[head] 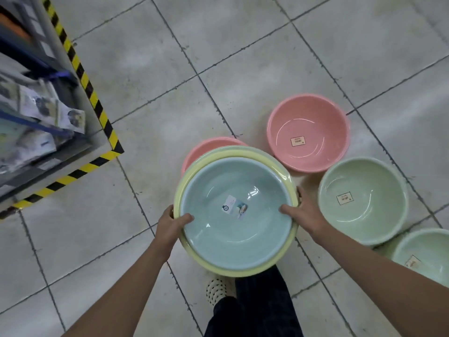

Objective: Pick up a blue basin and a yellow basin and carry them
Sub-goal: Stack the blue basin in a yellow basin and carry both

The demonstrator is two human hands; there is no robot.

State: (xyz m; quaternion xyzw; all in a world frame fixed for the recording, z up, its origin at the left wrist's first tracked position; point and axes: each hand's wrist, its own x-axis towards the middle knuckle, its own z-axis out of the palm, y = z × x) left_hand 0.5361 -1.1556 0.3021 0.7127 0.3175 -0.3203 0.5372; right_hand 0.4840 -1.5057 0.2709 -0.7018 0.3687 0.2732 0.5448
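Note:
A pale blue basin (237,229) with a label in its bottom sits nested inside a larger yellow basin (194,176), of which only the rim shows. The stack is held up above the tiled floor in front of me. My left hand (171,223) grips the stacked rims on the left, thumb inside the blue basin. On the right side my right hand (303,212) grips the rims the same way, thumb inside and fingers under the edge.
On the floor stand a pink basin (308,132), a second pink basin (206,147) partly hidden behind the stack, a pale green basin (364,200) and another green one (422,251) at the right edge. A shelf unit (48,113) with yellow-black floor tape (85,79) is at the left.

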